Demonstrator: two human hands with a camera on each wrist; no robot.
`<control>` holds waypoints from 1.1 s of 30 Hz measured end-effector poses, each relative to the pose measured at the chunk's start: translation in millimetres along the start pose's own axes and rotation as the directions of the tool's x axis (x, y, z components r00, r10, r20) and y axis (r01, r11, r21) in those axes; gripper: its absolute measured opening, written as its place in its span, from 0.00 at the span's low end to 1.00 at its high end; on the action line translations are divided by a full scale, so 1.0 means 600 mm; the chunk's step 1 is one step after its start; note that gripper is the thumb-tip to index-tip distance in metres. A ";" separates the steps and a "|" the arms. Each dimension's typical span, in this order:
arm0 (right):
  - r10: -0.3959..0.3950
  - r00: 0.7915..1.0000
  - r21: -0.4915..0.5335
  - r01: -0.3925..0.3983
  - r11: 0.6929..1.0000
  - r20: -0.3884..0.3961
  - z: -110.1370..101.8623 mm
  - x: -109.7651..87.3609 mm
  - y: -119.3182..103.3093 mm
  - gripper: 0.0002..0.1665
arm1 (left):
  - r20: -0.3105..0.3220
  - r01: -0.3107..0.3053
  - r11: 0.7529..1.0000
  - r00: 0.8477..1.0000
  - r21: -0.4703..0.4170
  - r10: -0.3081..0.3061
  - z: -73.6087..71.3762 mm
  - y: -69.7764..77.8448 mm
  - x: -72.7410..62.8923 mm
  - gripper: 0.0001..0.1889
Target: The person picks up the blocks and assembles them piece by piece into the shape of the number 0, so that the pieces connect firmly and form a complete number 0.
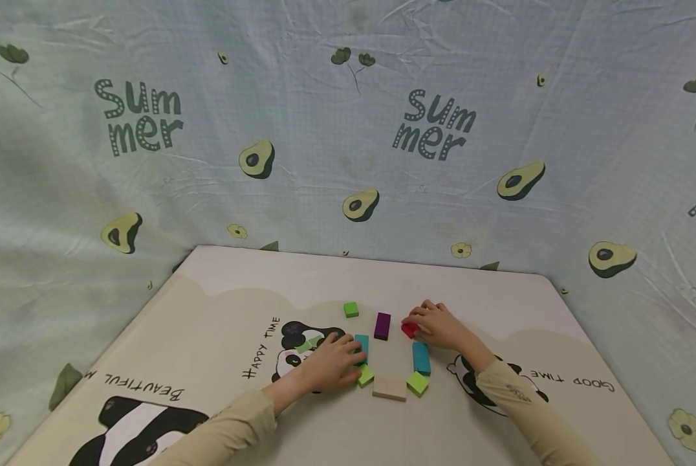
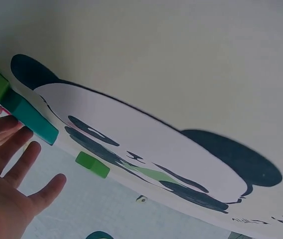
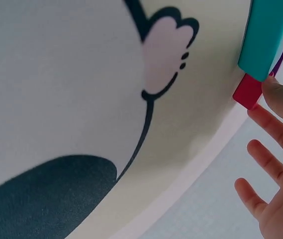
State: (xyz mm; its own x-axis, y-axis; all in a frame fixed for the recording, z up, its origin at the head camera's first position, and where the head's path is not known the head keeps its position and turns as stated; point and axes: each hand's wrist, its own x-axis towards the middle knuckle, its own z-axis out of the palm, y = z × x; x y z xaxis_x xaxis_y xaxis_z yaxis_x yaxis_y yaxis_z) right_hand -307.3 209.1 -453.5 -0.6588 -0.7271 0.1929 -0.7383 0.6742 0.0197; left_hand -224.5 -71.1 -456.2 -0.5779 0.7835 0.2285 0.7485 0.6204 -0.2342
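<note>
My right hand (image 1: 441, 325) pinches a red block (image 1: 409, 329) between thumb and forefinger at the far end of a teal block (image 1: 420, 359). In the right wrist view, the red block (image 3: 248, 91) is right by the teal one, its other fingers spread apart. The fingers of my left hand (image 1: 332, 364) lie loosely extended against another teal block (image 1: 362, 345), which they partly cover. Close to that hand sits a lime green block (image 1: 366, 376). A second lime block (image 1: 418, 384), a plain wooden block (image 1: 389, 389) and a purple block (image 1: 382, 326) complete a rough ring.
A separate green block (image 1: 350, 309) lies farther back, left of the purple one. The table (image 1: 470, 421) has printed pandas and lettering. A patterned curtain (image 1: 301, 116) hangs behind it and at both sides.
</note>
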 end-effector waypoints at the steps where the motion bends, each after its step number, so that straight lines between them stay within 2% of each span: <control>1: -0.004 1.000 -0.001 0.004 1.000 0.001 0.000 -0.001 -0.001 0.16 | 0.006 0.001 1.000 1.000 0.001 -0.001 -0.001 0.001 0.000 0.14; 10: -0.028 0.999 -0.025 0.029 0.999 0.016 -0.001 -0.007 -0.006 0.16 | 0.036 0.014 1.000 0.999 0.005 -0.014 -0.002 0.002 0.001 0.15; 18: -0.034 0.999 -0.035 0.033 0.999 -0.007 0.000 -0.012 -0.007 0.17 | 0.052 0.020 1.000 0.998 -0.004 -0.020 -0.001 0.003 0.002 0.15; 33: -0.031 1.000 -0.065 0.031 0.997 0.003 -0.006 -0.017 -0.012 0.16 | 0.048 0.026 1.000 0.998 0.008 -0.026 -0.004 0.003 0.002 0.15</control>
State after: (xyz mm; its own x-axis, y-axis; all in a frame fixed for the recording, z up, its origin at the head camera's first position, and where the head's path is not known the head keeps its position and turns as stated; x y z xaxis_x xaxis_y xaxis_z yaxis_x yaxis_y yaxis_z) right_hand -294.9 212.1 -451.7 -0.6363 -0.7478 0.1894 -0.7472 0.6585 0.0898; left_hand -222.8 -69.1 -454.0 -0.6123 0.7678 0.1886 0.7307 0.6406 -0.2359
